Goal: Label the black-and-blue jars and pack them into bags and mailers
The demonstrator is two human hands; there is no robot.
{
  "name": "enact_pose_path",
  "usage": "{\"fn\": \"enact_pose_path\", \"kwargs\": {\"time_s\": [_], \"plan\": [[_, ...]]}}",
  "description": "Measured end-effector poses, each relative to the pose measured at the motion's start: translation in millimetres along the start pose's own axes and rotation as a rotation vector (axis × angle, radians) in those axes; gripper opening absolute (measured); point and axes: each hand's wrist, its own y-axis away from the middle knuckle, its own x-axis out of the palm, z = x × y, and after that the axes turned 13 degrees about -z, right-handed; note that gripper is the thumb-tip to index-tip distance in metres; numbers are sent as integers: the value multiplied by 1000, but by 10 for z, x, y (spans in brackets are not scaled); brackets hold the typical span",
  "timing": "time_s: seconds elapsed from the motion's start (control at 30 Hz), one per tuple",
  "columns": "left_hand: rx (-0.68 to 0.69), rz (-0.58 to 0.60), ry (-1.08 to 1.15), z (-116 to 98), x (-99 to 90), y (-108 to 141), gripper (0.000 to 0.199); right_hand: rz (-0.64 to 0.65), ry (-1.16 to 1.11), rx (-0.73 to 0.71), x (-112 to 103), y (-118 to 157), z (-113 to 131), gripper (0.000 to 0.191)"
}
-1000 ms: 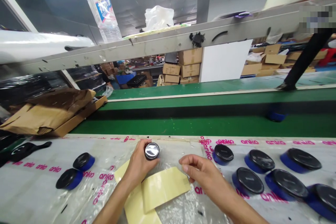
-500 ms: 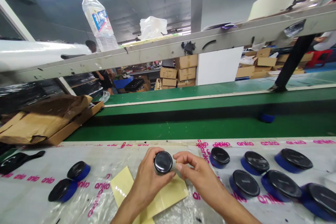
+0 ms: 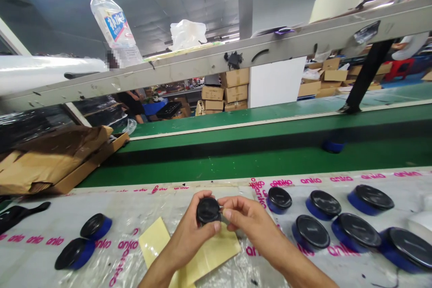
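Observation:
My left hand (image 3: 185, 240) is wrapped around a small round container with a glossy black top (image 3: 208, 210), thumb along its near edge. At the container's right edge, my right hand (image 3: 251, 222) has thumb and forefinger pinched together; whatever is between the fingertips is too small to make out. Beneath both hands lie pale yellow sheets (image 3: 221, 252) on a plastic covering (image 3: 118, 202) printed with pink "anko". To the right sit several round blue containers with black tops, the closest a small one (image 3: 279, 199). Two more blue containers (image 3: 96, 226) touch each other on the left.
Behind the work surface runs a green conveyor belt (image 3: 219, 166), with one blue container (image 3: 333, 146) on it. A grey shelf beam (image 3: 189, 66) crosses above, holding a plastic bottle (image 3: 114, 27). At left are an opened cardboard box (image 3: 60, 157) and a black utensil (image 3: 23, 216).
My right hand's fingertips have come in against the container's right edge, where a small gap was before. The container's top has tilted slightly, and the whole view has shifted a little.

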Motion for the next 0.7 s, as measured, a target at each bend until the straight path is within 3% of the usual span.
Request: {"fn": "enact_pose_path", "kwargs": {"time_s": [0.1, 0.33, 0.5, 0.7], "plan": [[9, -2, -6, 4, 7, 1, 70, -3, -19, 24, -10, -16, 3, 31], [-23, -217, -80, -27, 142, -36, 58, -39, -3, 11, -62, -20, -27, 28], [109, -163, -117, -40, 104, -1, 63, -61, 64, -90, -90, -6, -29, 27], [68, -68, -51, -2, 60, 26, 54, -31, 117, -110, -105, 28, 69, 26]]}}
